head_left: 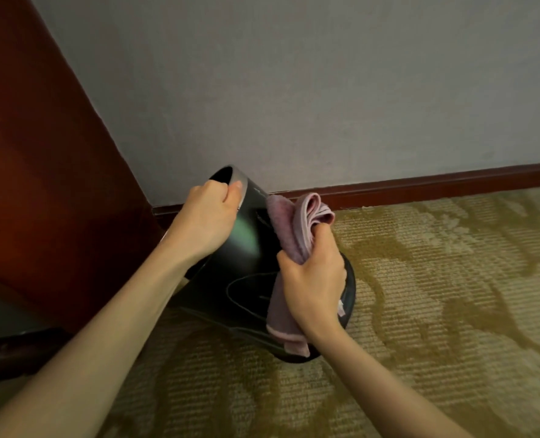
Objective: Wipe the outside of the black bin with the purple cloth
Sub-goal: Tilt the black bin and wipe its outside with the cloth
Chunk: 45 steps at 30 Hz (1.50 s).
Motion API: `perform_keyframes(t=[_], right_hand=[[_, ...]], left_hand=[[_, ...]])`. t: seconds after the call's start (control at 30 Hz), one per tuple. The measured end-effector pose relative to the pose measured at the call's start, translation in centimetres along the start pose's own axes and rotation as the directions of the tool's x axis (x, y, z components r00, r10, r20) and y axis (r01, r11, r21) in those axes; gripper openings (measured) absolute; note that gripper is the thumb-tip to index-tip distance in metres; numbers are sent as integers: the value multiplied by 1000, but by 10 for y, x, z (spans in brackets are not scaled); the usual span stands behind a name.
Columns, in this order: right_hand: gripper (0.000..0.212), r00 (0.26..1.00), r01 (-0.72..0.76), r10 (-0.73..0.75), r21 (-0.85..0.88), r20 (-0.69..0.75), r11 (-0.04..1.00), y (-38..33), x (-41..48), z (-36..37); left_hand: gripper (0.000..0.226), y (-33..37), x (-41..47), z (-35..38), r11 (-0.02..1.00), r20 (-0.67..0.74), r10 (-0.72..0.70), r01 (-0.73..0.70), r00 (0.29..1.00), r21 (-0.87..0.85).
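The glossy black bin (246,263) is tipped over toward the left on the carpet, its rim pointing up-left and its round base low on the right. My left hand (207,218) grips the silver rim, with the thumb on the outside and the fingers inside the opening. My right hand (314,279) is closed on the bunched purple cloth (289,230), pressing it against the bin's outer side wall. One end of the cloth sticks up above the fist, the other hangs down over the bin's base.
Patterned yellow-green carpet (436,295) covers the floor. A grey wall (325,90) with a dark red skirting board (420,184) stands just behind the bin. A dark reddish wooden panel (41,184) rises at the left, close to the bin's rim.
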State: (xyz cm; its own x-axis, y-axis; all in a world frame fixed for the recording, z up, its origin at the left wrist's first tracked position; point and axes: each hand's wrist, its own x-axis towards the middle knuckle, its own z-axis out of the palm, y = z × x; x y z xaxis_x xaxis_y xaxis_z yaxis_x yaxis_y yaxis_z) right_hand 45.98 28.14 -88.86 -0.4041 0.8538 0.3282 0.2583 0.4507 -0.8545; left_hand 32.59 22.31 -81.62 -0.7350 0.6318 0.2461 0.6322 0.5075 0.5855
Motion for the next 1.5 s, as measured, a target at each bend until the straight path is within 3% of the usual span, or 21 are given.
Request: perform_keyframes(t=[0.17,0.27,0.37,0.53,0.63,0.73,0.93,1.1,1.23,1.4,1.5], right_hand=[[20,996,-95,95,-6,-5,995,11,29,-8],[17,970,-219,226,-82,88,972,23,59,-10],[29,922,-295,328,-177,207,939,37,91,-6],[31,862,-348,401,-213,309,913,57,112,4],[20,878,-349,381,-157,290,924,63,111,7],[32,895,-353,373,-121,244,928,65,105,5],[12,939,-345,344,-35,-26,938,62,60,-10],[31,954,-232,248,105,-171,967,57,-12,-12],[28,969,-176,185,71,-166,982,56,-24,-9],[21,970,-229,234,86,-61,970,58,12,-13],[21,940,-340,340,-12,26,940,62,44,-9]], left_hand=[[52,11,-11,3,997,26,65,-64,998,-31],[53,15,-18,6,994,54,109,-108,993,-37],[52,15,-24,5,985,83,167,-163,982,-55],[52,3,-29,-5,978,133,193,-179,972,-106],[50,-3,-29,-9,982,101,174,-164,980,-98],[49,-3,-25,-7,987,55,148,-144,987,-76],[51,1,-19,-4,993,45,110,-108,993,-51],[52,-3,-4,-8,998,57,33,-30,998,-60],[52,-9,-6,-11,996,95,56,-49,994,-81],[47,-18,-17,-13,990,109,27,-11,994,-142],[53,-24,-23,-20,982,139,46,-19,989,-186]])
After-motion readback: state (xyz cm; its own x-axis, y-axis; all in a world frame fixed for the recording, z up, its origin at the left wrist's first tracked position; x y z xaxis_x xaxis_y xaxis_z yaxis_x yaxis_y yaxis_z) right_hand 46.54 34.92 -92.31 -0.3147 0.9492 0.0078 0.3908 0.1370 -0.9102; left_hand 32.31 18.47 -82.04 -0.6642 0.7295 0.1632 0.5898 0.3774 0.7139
